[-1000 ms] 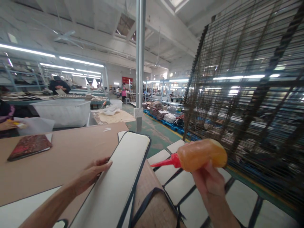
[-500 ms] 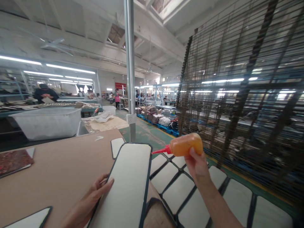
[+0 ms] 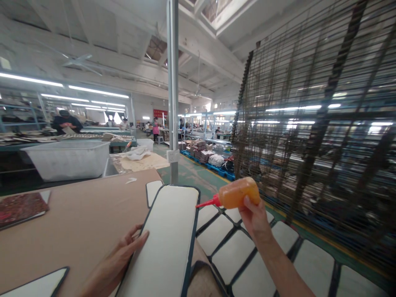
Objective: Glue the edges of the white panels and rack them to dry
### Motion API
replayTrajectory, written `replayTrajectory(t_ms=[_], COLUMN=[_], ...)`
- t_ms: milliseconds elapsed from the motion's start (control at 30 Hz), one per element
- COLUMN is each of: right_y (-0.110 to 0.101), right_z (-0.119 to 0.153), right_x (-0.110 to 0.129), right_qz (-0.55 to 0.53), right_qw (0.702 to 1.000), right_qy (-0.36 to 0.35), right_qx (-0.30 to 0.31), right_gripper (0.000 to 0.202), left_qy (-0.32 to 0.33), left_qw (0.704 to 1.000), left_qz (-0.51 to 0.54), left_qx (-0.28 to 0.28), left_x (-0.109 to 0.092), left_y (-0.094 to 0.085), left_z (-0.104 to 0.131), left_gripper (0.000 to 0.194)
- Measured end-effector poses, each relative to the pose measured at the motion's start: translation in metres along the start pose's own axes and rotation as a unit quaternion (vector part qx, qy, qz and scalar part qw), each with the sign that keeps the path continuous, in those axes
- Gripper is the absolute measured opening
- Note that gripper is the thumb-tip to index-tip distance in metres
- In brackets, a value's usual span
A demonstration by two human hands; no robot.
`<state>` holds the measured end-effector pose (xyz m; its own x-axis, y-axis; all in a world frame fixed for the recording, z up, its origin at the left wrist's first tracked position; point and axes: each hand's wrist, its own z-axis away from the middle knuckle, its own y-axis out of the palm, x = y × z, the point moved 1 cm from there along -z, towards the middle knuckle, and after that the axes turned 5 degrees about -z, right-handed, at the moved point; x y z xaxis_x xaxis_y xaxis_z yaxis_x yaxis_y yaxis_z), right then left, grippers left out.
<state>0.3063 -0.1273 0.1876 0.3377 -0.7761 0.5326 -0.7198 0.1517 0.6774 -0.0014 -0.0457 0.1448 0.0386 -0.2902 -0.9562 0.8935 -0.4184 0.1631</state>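
Note:
A long cream panel with a dark rim and rounded corners is tilted up in front of me. My left hand grips its left edge, thumb on the cream face and fingers behind. Closed around a squeeze bottle of amber liquid is my right hand. The bottle lies nearly level, and its red nozzle tip is at the panel's right edge, near the top corner. Whether liquid is coming out is too small to tell.
Several similar panels lie side by side at the right. On the brown tabletop are a reddish patterned piece and another panel. A grey post stands ahead, a wire rack at right. Co-workers are farther back.
The bottle's nozzle has moved a little down along the panel's right edge, with my right hand following. My left hand keeps its hold on the panel. The view has shifted slightly.

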Motion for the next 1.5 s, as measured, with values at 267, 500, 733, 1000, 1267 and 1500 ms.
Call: replayTrajectory(t_ms=[267, 500, 733, 1000, 1267, 1500], right_y=[0.001, -0.001, -0.001, 0.0, 0.002, 0.0], right_z=[0.01, 0.021, 0.031, 0.045, 0.055, 0.062], right_x=[-0.003, 0.0, 0.002, 0.002, 0.0, -0.005], right_qz=[-0.004, -0.004, -0.007, -0.001, -0.022, -0.04], right_qw=[1.0, 0.999, 0.998, 0.996, 0.993, 0.989], right_qy=[0.02, 0.043, 0.06, 0.087, 0.115, 0.14], right_qx=[0.011, 0.018, 0.019, 0.011, -0.006, -0.011], right_gripper=[0.027, 0.033, 0.038, 0.039, 0.037, 0.047], left_qy=[0.013, 0.016, 0.032, 0.052, 0.048, 0.053], left_qw=[1.0, 1.0, 0.999, 0.998, 0.999, 0.999], left_qz=[-0.002, 0.0, -0.008, -0.005, 0.003, 0.009], left_qx=[0.017, 0.015, 0.021, 0.023, -0.002, -0.008], left_x=[-0.006, -0.015, -0.024, -0.027, -0.031, -0.032], left_y=[0.005, 0.009, 0.011, 0.007, 0.002, -0.002], left_z=[-0.005, -0.007, -0.01, -0.018, -0.026, -0.032], left_gripper=[0.056, 0.056, 0.052, 0.041, 0.032, 0.026])
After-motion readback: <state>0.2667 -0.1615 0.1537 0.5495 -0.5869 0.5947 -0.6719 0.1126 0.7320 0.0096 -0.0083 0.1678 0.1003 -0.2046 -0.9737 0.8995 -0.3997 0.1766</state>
